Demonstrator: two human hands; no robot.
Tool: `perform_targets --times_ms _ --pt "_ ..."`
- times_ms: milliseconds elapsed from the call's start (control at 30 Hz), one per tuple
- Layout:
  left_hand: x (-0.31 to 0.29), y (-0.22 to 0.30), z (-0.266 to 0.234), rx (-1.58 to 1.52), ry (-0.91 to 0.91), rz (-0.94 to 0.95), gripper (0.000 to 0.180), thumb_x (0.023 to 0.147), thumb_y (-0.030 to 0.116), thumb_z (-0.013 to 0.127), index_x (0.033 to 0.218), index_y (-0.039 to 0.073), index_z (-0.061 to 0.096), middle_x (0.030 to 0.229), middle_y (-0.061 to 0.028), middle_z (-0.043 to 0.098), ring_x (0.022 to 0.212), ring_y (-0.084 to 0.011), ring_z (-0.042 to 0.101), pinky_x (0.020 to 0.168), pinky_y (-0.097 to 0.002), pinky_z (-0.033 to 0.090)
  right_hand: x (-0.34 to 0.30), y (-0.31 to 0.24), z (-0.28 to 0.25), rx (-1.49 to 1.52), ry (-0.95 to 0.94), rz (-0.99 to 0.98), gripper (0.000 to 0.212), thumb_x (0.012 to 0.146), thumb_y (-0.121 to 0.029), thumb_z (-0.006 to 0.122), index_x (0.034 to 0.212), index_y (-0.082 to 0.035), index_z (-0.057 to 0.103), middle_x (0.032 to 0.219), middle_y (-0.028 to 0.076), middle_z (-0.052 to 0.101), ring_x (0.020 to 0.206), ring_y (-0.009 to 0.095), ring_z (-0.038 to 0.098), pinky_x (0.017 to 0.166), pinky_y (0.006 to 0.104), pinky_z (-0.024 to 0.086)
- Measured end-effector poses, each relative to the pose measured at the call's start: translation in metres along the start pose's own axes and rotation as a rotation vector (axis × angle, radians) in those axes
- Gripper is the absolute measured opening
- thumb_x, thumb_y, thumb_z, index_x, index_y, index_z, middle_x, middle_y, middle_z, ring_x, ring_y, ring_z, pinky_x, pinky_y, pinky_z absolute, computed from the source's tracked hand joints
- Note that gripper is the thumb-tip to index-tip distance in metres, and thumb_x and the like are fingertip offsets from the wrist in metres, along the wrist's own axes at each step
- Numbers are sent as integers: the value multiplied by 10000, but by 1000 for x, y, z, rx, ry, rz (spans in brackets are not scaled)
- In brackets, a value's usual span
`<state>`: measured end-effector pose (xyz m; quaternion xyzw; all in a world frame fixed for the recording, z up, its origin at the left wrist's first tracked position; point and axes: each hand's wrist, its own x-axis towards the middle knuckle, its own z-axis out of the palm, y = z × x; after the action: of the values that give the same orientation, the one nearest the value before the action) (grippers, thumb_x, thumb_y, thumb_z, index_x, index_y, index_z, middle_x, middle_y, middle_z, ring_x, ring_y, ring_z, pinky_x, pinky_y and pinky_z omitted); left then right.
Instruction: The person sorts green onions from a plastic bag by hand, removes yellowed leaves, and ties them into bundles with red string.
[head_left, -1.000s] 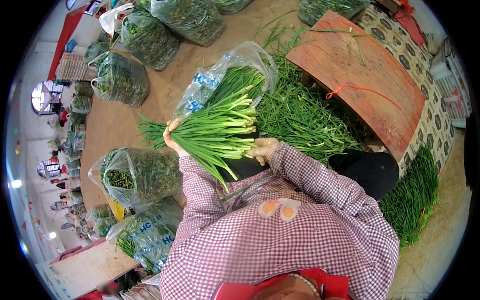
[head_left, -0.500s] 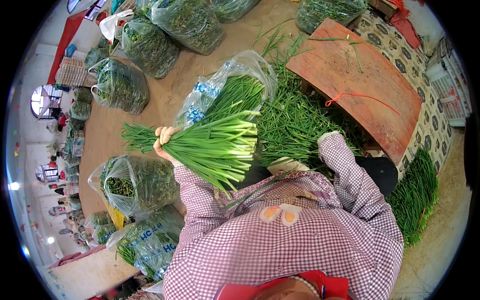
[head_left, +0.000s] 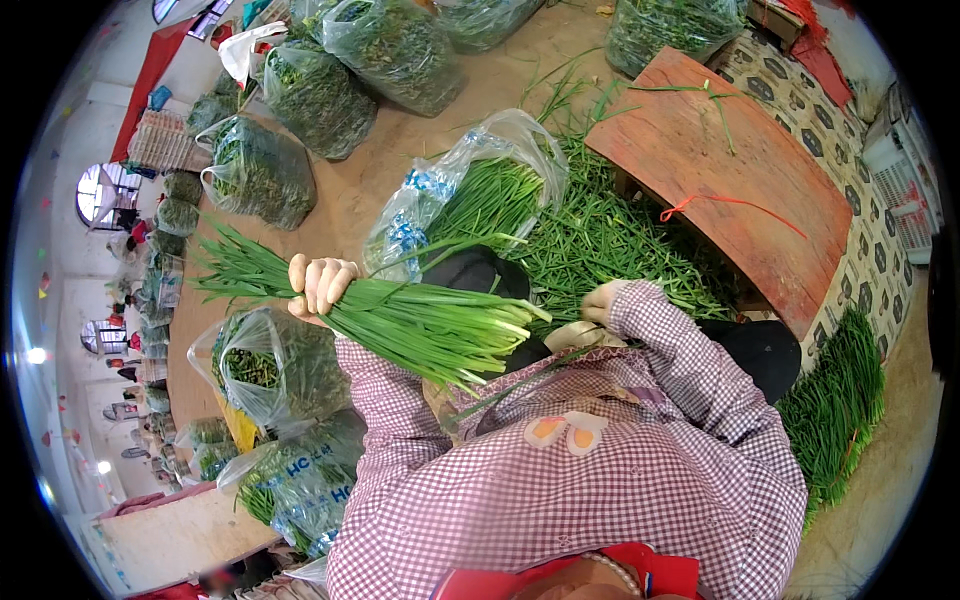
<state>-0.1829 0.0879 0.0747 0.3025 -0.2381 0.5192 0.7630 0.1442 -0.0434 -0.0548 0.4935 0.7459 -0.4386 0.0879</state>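
Clr bag [head_left: 425, 187] (open) holds grn stalks [head_left: 503, 196], nr L hand [head_left: 322, 285] w/ bunch [head_left: 430, 325].

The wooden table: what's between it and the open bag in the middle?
In the head view, a heap of loose green chives lies between the wooden table and the open bag.

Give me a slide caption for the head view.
Left hand grips a bunch of greens, with an open plastic bag close by.
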Motion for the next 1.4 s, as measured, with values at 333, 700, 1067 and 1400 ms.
perform_targets --times_ms 333,700,1067,1400 --pt "36 -9 21 29 -290 -207 144 756 20 603 753 97 482 609 -29 614 567 -120 625 669 -274 549 -45 -25 -69 271 555 -276 722 795 -266 658 1411 -84 330 1370 231 424 1215 363 471 1017 443 403" --pt "40 -30 17 -35 -263 -304 140 765 49 614 747 104 486 619 -30 609 583 -118 623 670 -283 540 11 -102 -85 485 195 -562 417 869 -170 525 1274 -71 520 1015 134 644 1002 260 609 911 389 473" --pt "13 -41 -3 -140 4 -237 111 784 91 550 826 77 448 656 -4 550 626 -114 563 668 -283 470 0 -84 -67 710 130 -486 435 854 -337 646 1165 -36 604 1033 85 665 971 176 611 888 313 468" --pt "-4 -37 -17 -105 176 -222 118 804 77 512 846 94 403 672 2 490 705 -128 536 753 -304 437 -7 -80 -80 483 221 -317 388 897 -339 533 1149 -58 624 1025 115 675 923 236 633 868 336 479"
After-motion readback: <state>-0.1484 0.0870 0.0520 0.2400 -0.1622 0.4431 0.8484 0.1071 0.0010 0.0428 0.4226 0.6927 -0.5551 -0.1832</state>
